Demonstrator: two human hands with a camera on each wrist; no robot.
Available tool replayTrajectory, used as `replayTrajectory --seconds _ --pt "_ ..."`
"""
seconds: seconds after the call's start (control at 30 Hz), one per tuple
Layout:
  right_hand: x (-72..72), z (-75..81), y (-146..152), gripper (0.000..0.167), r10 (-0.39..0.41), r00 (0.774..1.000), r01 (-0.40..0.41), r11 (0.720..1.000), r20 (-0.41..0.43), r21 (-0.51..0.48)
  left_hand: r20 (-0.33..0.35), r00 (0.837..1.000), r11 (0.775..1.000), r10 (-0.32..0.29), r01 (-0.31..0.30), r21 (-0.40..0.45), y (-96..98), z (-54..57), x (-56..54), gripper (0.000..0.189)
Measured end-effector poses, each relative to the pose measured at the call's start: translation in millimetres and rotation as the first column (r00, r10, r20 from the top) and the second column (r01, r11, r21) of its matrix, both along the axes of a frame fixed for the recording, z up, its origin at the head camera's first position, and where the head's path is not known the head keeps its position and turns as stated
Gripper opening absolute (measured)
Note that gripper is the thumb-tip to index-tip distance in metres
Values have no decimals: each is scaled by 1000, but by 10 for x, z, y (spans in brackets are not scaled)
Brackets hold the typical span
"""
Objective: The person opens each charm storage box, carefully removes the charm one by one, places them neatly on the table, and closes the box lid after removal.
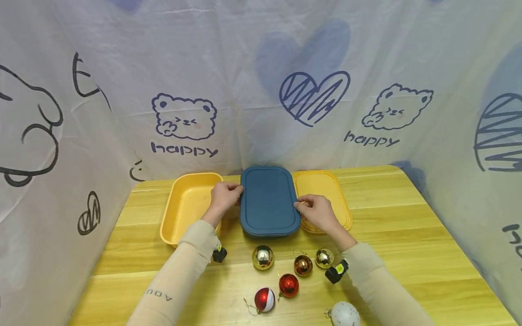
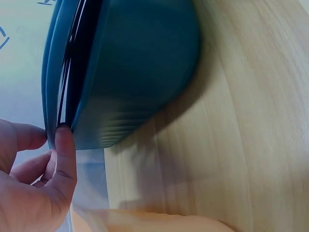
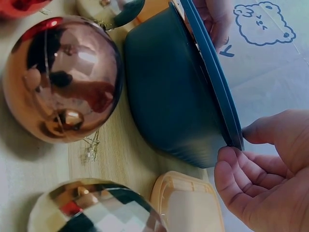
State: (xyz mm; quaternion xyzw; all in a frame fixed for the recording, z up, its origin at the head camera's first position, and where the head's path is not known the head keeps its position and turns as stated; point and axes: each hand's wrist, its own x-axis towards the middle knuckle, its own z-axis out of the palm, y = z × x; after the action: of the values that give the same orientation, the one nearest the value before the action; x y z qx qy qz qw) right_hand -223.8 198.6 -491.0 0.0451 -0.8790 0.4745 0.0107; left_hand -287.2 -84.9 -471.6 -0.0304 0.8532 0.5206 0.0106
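A dark blue lid [image 1: 269, 199] lies over a matching blue box [image 2: 140, 63] at the back middle of the table. Its left edge is pinched between thumb and fingers of my left hand [image 1: 223, 198]. On the opposite edge, my right hand [image 1: 320, 211] pinches the lid the same way. A narrow dark gap shows between lid and box rim in the left wrist view. Both wrist views show fingertips under the lid's edge and the thumb against its top. What is inside the box is hidden by the lid.
An uncovered yellow box [image 1: 191, 203] stands left of the blue one. A yellow lid [image 1: 322, 194] lies flat to the right, partly under my right hand. Several baubles, including a gold ball [image 1: 263, 257], a red ball [image 1: 288, 285] and a white ball [image 1: 345, 314], lie in front.
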Motion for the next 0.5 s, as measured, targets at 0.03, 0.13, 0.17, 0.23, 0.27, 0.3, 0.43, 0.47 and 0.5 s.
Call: replayTrajectory --seconds 0.03,0.13,0.17,0.23,0.27,0.3,0.43,0.47,0.5 --pt "1 3 -3 34 0 1000 0 1000 1 2 2 1000 1000 2 -2 -1 -1 1 3 29" --pt "5 8 -9 34 -2 1000 2 1000 3 8 3 1000 1000 4 -4 -1 -6 -1 6 29" --pt "5 7 -11 34 -3 1000 3 1000 3 10 2 1000 1000 5 -5 -2 -7 -4 5 30" --pt "6 2 -14 34 -2 1000 2 1000 -1 15 0 1000 1000 10 -10 -6 -6 -11 3 30" --pt "4 2 -14 34 -3 1000 3 1000 -2 16 0 1000 1000 13 -13 -6 -4 -14 1 29" --pt "2 2 -14 34 -3 1000 3 1000 -3 17 0 1000 1000 16 -16 -8 -4 -18 0 29" --pt "-12 12 -12 33 0 1000 0 1000 -6 17 -3 1000 999 24 -24 -23 3 -26 -7 28" --pt "-17 16 -13 33 -1 1000 1 1000 -8 18 -8 1000 999 24 -24 -33 3 -25 -9 28" --pt "-21 20 -12 33 0 1000 0 1000 -10 20 -15 1000 999 23 -24 -43 2 -24 -11 28"
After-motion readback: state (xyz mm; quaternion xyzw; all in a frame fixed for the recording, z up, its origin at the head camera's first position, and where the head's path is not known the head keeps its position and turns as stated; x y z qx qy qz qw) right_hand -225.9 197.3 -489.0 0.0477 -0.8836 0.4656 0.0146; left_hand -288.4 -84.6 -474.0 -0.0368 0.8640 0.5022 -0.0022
